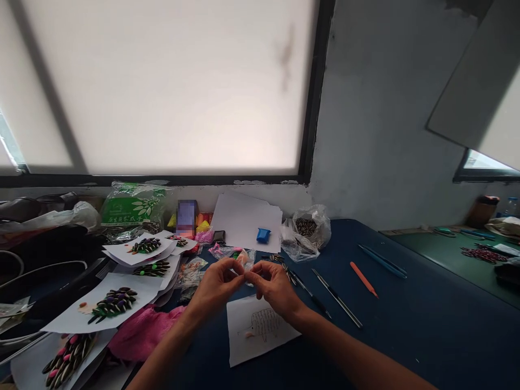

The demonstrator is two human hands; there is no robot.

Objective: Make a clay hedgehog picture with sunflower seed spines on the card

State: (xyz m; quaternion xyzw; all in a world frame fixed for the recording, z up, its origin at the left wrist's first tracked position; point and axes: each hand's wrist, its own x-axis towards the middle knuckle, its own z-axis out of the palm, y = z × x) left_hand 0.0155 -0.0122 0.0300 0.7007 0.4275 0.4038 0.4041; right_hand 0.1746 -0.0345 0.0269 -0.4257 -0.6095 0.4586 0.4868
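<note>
My left hand (222, 281) and my right hand (273, 284) meet fingertip to fingertip above the table, both pinched closed. Whatever lies between the fingertips is too small or hidden to name. Just beyond them is a clear plastic wrapper (248, 264) with something peach-coloured by it; whether the fingers touch it I cannot tell. Below my hands lies a white sheet (244, 352) with a drawn animal outline filled with short strokes. A small peach-coloured piece (249, 335) sits at the animal's head end. My right wrist covers part of the sheet's right side.
Finished-looking seed pictures (111, 303) are stacked at left, near a pink cloth (142, 336). Behind are blank paper (239, 216), a blue packet (263, 235) and a bag of seeds (306, 226). Pens (337, 298), an orange marker (364, 279) and blue tweezers (382, 261) lie right.
</note>
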